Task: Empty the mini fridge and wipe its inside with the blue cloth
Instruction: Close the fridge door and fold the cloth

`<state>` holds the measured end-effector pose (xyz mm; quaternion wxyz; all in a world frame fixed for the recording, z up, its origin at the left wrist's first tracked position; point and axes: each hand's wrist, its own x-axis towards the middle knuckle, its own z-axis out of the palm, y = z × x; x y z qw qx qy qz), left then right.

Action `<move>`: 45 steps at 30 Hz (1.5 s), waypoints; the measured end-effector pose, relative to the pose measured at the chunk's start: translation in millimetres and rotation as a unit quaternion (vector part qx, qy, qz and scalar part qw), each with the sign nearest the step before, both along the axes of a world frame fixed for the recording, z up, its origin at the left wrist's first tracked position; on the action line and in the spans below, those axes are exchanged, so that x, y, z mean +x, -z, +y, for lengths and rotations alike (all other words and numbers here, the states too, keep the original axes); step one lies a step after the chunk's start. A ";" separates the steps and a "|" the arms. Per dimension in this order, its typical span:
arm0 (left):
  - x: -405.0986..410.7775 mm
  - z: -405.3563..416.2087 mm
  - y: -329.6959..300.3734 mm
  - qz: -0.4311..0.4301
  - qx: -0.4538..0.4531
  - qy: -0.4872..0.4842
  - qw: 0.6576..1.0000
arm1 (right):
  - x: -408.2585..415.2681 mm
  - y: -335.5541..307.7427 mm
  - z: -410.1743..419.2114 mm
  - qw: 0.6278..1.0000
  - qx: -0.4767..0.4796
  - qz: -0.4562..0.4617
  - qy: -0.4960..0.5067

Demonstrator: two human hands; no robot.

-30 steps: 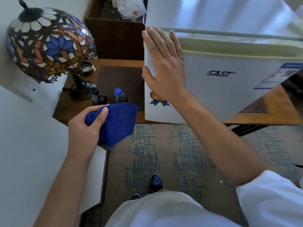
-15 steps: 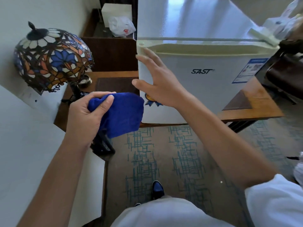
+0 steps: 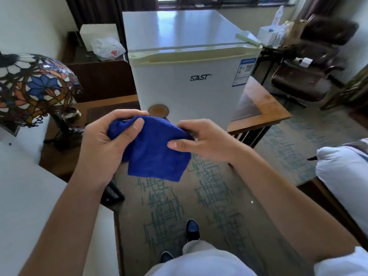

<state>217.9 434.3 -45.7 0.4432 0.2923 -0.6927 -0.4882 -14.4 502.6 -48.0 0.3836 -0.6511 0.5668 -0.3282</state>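
Observation:
The white mini fridge (image 3: 191, 84) marked SAST stands on a wooden table (image 3: 260, 114) straight ahead, with its door closed. I hold the blue cloth (image 3: 157, 156) in front of it, over the carpet. My left hand (image 3: 111, 136) grips the cloth's upper left part. My right hand (image 3: 201, 140) pinches its right edge. The fridge's inside is hidden.
A stained-glass lamp (image 3: 33, 86) stands on the table's left end, beside a white surface (image 3: 29, 196) at my left. A dark cabinet (image 3: 99, 76) with a white plastic bag (image 3: 107, 47) sits behind. A dark armchair (image 3: 310, 76) is at right, a white pillow (image 3: 342, 176) nearer.
My right hand left the fridge door and came down to take the cloth's right edge. The view pulled back from the fridge, and the cloth moved toward the middle.

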 end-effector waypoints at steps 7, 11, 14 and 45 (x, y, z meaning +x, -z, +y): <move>-52.8 27.8 6.4 -0.037 0.038 0.108 0.993 | -54.2 -1.5 69.1 0.992 -0.057 0.001 0.115; -92.0 42.8 8.5 -0.078 0.033 0.172 0.981 | -84.6 -1.9 106.7 0.983 -0.093 -0.011 0.161; -125.3 56.8 13.5 -0.136 0.037 0.252 0.958 | -111.8 -1.2 134.5 0.974 -0.124 -0.035 0.184; -412.4 112.1 67.9 -0.160 0.010 0.320 0.934 | -365.7 59.4 240.4 0.934 -0.075 -0.025 0.348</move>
